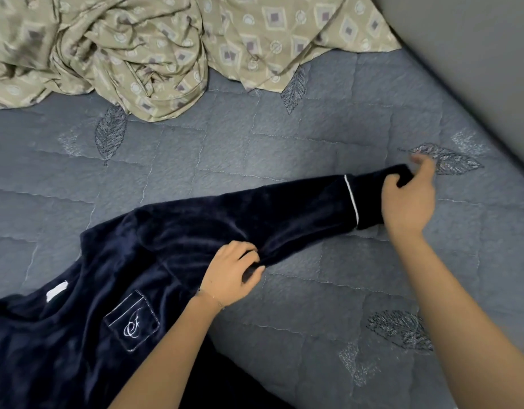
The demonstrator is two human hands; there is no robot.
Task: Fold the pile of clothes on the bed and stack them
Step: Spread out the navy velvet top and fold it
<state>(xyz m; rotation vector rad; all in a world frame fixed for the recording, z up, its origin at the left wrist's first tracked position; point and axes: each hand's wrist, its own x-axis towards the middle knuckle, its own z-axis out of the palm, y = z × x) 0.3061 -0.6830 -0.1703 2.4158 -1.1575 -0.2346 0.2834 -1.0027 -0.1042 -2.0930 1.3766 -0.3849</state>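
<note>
navy top (63, 335): cut off by left and bottom edges.
cuff (370, 199): end hidden under right hand (408, 202).
fingers (423, 162): right tips motion-blurred.
patterned fabric (136, 48): cut by top and left edges, blurred at left.
white label (57, 290): too small to read.

A navy velvety top (181, 237) lay face up toward the bed's (284, 149) near left corner, its white-piped sleeve (284, 208) stretched rightward. A crumpled beige patterned garment (136, 54) was heaped along the far edge.
</note>
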